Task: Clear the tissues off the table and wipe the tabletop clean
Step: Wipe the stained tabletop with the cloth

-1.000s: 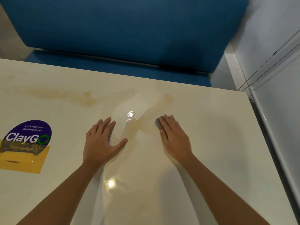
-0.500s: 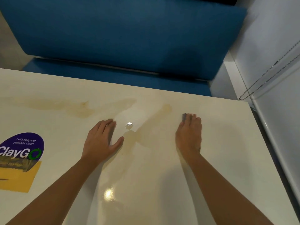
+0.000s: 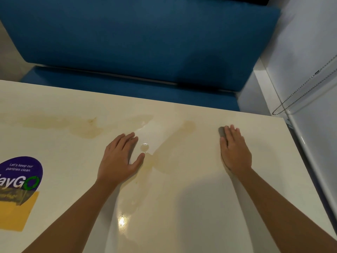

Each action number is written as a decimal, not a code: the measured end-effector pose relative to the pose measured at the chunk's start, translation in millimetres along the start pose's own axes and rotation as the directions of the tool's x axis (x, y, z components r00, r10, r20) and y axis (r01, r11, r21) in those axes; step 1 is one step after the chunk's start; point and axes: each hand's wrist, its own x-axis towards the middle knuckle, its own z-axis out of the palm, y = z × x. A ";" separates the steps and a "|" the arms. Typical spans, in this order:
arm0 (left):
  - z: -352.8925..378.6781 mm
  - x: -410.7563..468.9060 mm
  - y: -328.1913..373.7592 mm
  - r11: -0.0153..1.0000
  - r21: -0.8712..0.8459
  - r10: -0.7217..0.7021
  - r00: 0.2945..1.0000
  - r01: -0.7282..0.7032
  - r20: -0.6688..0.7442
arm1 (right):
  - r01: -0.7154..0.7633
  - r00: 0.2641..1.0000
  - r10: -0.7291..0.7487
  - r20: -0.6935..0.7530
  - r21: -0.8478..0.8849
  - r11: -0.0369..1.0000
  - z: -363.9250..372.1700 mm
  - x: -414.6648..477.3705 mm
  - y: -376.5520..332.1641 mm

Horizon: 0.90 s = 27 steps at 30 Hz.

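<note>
While the left hand (image 3: 120, 159) lay flat on the cream bench (image 3: 182, 207), fingers spread beside a small droplet (image 3: 144, 147), the right hand (image 3: 235, 152) pressed straight fingers on a grey cloth (image 3: 221, 132) near the bench's far right corner, apart from the tan stains (image 3: 85, 128) smeared across the middle and left.

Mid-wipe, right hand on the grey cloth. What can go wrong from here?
1. The right hand presses the grey cloth right of the diagonal brown stain; that stain and the long streak at the far left may get missed.
2. The left hand lies flat at the stain's edge and may smear it.
3. Little of the cloth shows; it may spread residue rather than lift it.
</note>
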 end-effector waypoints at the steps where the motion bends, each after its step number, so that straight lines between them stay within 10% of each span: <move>1: -0.3 0.1 0.0 1.000 -0.003 0.001 1.000 -0.001 -0.003 | -0.032 0.999 0.031 -0.016 -0.022 0.999 0.2 4.2 -7.7; 6: -1.4 -0.2 -0.2 1.000 -0.019 0.000 1.000 0.000 -0.018 | 0.031 0.999 -0.033 -0.023 -0.093 0.995 9.0 15.8 -64.3; 13: -1.0 -0.2 -0.8 1.000 -0.025 -0.008 1.000 0.007 -0.019 | 0.525 0.850 -0.527 -0.011 0.102 0.845 12.3 -15.0 -86.8; 27: 1.3 -1.0 -1.7 1.000 -0.006 -0.002 1.000 0.002 -0.015 | -0.114 0.970 0.146 -0.192 0.170 0.979 3.3 49.1 0.5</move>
